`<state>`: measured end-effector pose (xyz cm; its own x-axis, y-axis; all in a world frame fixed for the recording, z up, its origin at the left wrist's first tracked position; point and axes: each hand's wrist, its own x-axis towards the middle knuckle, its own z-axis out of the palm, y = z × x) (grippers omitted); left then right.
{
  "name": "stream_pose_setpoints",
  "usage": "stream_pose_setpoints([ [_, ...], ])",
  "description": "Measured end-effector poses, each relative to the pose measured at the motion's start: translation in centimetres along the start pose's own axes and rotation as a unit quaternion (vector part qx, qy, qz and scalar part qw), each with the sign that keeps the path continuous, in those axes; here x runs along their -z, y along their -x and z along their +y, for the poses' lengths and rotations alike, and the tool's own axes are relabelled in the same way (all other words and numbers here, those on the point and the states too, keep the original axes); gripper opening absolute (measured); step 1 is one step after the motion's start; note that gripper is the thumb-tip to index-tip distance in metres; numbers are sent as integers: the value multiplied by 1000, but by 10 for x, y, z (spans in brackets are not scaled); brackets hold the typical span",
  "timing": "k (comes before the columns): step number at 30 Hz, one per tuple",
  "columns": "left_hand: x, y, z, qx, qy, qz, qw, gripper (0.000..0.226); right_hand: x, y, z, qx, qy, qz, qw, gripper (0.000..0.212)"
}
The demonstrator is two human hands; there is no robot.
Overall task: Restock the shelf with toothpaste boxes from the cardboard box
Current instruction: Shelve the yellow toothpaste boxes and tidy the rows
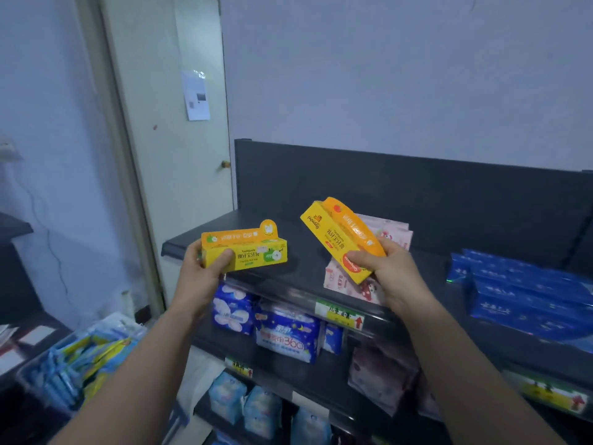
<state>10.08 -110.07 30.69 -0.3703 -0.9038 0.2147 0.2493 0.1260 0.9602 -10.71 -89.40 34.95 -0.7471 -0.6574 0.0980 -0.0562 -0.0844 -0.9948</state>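
Toothpaste box with green apple print point(247, 252): lies level by the left front corner of the top shelf point(298, 261).
Left hand point(199, 277): grips that box at its left end, thumb across the front face, fingers curled behind.
Price label point(340, 313): on the shelf's front edge, between the two arms.
Toothpaste box with orange top point(337, 239): tilted, far end up and leftward, over the shelf's front.
Right hand point(391, 277): clamped on its lower end, thumb on top.
Pink packs point(394, 232): on the shelf behind this hand.
Blue packs point(526, 293): stacked at far right.
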Motion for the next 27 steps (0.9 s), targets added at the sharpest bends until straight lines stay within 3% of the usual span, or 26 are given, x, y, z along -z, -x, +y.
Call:
stream_pose_setpoints([
  [12,4,-97,-19,49,-91,-71,992,41,-26,-89,10,11,57,-25,998,30],
  [27,6,-254,-46,53,-187,-221,956,40,-75,-166,0,-32,122,88,988,44],
])
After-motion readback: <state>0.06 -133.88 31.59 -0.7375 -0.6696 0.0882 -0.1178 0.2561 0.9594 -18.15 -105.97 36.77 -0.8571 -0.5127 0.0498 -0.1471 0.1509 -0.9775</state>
